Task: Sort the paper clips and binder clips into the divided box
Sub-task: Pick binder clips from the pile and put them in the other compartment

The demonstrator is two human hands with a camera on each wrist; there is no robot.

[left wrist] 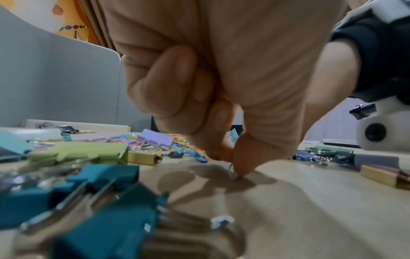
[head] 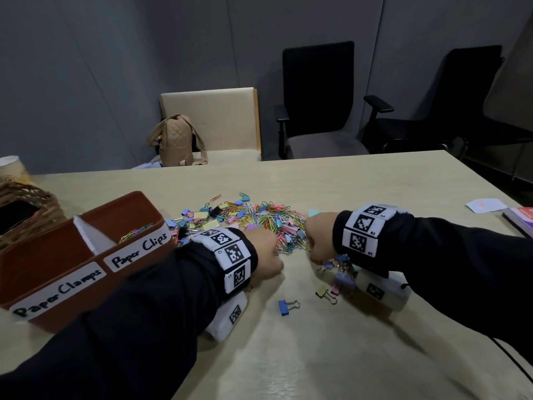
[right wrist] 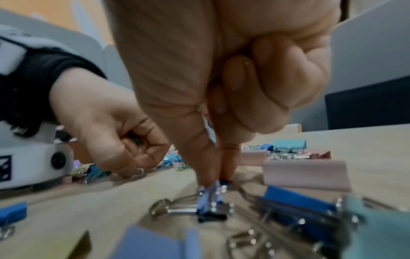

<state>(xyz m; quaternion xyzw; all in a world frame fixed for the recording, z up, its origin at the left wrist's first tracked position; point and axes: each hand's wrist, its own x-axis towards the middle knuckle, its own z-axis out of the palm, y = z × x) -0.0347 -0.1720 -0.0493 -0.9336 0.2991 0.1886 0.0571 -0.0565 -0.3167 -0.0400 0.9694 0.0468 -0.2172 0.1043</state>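
Note:
A brown divided box labelled "Paper Clamps" and "Paper Clips" stands at the left; its far compartment holds several paper clips. A mixed pile of coloured clips lies mid-table. My left hand is at the pile's near edge and pinches a silver paper clip against the table with thumb and forefinger. My right hand pinches a pale blue binder clip in a small cluster of binder clips. A blue binder clip and a yellow one lie loose nearby.
A wicker basket and a paper cup sit behind the box at far left. A book and a paper note lie at the right edge. Chairs and a tan backpack stand beyond the table's far edge.

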